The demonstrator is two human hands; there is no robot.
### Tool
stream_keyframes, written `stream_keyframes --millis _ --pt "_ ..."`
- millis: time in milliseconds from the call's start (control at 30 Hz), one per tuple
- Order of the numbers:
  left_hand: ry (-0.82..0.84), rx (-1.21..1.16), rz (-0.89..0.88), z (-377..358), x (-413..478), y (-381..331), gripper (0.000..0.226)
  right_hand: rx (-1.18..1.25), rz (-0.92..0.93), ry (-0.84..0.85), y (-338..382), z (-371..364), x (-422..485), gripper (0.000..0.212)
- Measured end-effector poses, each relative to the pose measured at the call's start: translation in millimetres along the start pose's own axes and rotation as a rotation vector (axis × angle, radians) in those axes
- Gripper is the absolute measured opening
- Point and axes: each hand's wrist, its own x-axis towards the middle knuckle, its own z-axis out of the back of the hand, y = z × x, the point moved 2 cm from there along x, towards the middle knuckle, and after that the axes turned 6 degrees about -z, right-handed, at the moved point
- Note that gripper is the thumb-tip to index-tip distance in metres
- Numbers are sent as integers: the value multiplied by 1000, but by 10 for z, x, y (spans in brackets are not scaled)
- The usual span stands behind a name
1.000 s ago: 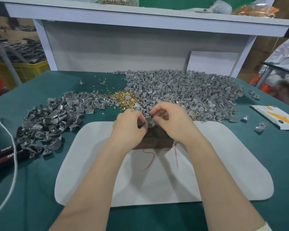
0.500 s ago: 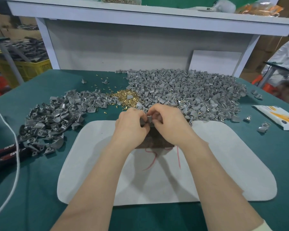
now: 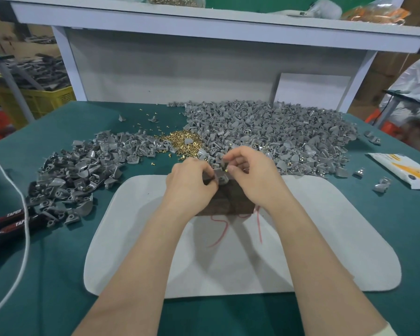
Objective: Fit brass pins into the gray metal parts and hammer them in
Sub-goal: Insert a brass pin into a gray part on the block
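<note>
A gray metal part was gripped by the left hand; a brass pin was pinched beside it by the right hand.

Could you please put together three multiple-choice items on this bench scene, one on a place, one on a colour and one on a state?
1. Where does the heap of brass pins lie?
A. in a glass jar
B. on the table, between the two heaps of gray parts
C. inside a drawer

2. What colour is the table's cover?
A. green
B. red
C. yellow

3. What is the right hand doing?
A. lying flat, holding nothing
B. gripping a screwdriver
C. pinching a brass pin at the gray part that the left hand holds

Key: 1 B, the golden heap sits on the cloth with gray heaps on both sides; 2 A, teal-green cloth shows all round; 3 C, a pin shows at its fingertips, against the part.
</note>
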Motion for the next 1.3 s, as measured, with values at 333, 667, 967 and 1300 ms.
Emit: stream_keyframes --millis 333,667,967,1300 --pt "-95 -113 -48 57 -12 -81 4 147 -39 38 41 -18 -7 27" --pt "-162 -95 -110 80 -20 -129 3 149 -79 14 55 6 10 19" --pt "38 -37 28 88 -31 -43 11 -235 -1 28 10 -1 -12 13" --pt "37 -15 9 47 -24 -53 10 -333 55 44 33 -25 -22 5"
